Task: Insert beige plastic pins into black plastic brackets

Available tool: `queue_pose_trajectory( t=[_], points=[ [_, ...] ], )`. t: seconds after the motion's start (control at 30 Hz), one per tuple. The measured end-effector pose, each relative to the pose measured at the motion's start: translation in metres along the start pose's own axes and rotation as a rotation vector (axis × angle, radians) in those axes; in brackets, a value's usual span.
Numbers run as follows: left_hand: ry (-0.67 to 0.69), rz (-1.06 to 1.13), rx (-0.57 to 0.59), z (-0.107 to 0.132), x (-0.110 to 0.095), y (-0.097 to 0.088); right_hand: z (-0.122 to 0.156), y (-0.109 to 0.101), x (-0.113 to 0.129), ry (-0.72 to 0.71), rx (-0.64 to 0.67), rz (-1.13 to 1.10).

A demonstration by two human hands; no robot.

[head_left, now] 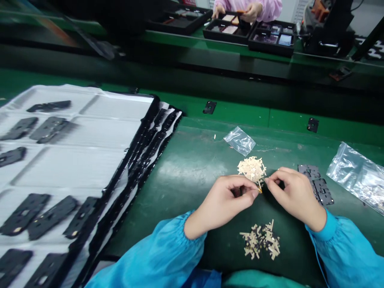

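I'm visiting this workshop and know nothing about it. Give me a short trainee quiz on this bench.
1. What do the left hand and right hand meet at, above the green bench mat?
2. Which lies nearer the right hand: the dark perforated frames or the white tray?
3. True or false: the co-worker across the line wears pink sleeves.

Key:
1. A cluster of cream strips.
2. The dark perforated frames.
3. True.
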State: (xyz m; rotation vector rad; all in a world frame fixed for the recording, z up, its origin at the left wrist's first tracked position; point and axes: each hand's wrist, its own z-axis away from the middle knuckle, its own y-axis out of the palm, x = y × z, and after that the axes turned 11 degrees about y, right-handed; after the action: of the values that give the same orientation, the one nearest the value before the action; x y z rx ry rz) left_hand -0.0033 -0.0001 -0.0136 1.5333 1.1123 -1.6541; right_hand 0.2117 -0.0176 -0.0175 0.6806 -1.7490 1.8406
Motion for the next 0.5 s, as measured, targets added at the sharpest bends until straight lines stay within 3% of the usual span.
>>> queue_pose_trajectory(
  t=[0.2,0.33,0.5],
  points=[
    [-0.1,0.172,0.036,-0.004,-0.005,-0.002,0.007,-0.007,0.009,-0.15,0.122,-0.286],
    [-0.062,0.167,0.044,-0.002,-0.006,-0.001,0.011,-0.011,0.015,-0.298,0.136,-0.214],
    [-0.016,0.103,0.061,-0.002,-0.007,-0.001,0.014,-0.012,0.015,-0.315,0.156,-0.151]
  ],
)
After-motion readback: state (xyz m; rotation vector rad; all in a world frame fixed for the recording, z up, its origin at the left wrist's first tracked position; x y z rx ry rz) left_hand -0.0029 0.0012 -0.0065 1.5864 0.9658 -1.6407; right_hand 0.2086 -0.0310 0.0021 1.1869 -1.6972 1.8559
